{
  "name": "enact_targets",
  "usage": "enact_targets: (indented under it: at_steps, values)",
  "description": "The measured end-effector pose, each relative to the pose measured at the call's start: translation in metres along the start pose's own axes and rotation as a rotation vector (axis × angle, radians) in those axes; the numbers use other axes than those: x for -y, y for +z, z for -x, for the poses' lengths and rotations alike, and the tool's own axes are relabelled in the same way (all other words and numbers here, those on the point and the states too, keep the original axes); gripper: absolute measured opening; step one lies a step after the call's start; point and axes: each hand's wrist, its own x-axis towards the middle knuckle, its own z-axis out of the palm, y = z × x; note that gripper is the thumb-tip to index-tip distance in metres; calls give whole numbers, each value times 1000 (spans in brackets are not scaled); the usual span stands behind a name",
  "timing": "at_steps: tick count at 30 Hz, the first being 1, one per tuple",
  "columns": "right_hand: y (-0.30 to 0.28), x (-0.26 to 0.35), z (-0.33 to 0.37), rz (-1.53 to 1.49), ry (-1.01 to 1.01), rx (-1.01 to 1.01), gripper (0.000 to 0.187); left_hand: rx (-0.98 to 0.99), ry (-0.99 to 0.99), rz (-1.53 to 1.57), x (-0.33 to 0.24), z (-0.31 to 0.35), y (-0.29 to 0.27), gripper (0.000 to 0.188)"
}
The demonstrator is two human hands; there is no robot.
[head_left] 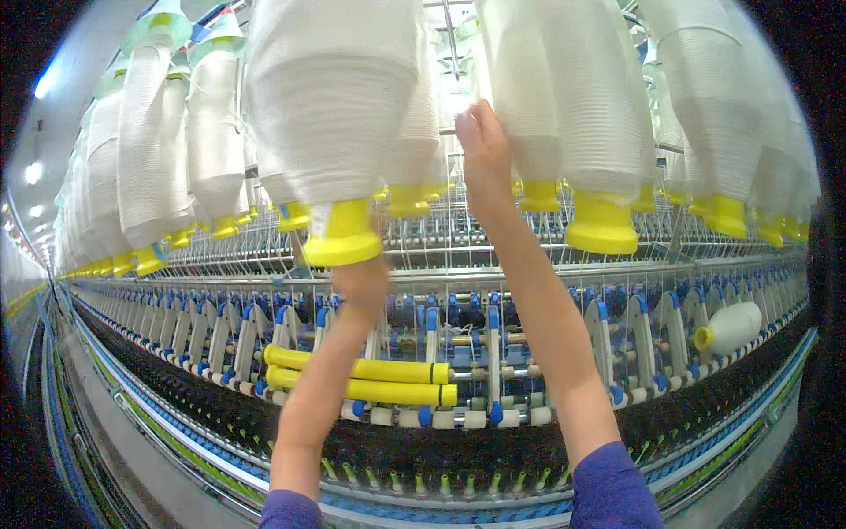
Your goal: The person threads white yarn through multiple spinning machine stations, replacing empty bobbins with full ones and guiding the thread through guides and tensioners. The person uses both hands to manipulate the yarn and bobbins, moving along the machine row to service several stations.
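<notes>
Left hand [362, 284]: behind white bobbin [339, 97], grip unclear | Right hand [485, 159]: fingers [481, 115] curled, hold unclear | 2 yellow tubes [401, 369] below

R hand [485, 148] hi w/ curled fingers [477, 118], L hand [361, 286] lower, blurry.

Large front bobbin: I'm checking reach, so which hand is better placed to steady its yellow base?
Probably the left hand: though blurred, it shows just below the yellow base of the large front bobbin, while the right hand is raised higher and farther right.
</notes>
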Motion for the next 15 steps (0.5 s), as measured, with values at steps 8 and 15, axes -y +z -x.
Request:
enact_targets:
  at_steps: [8,15]
  values:
    - [7,-59,-114,-131,-137,-61,44,377,-471,535,-16,4,164,54]
    - [11,-54,-129,-302,-143,-90,16,174,-402,785,59,-4,203,37]
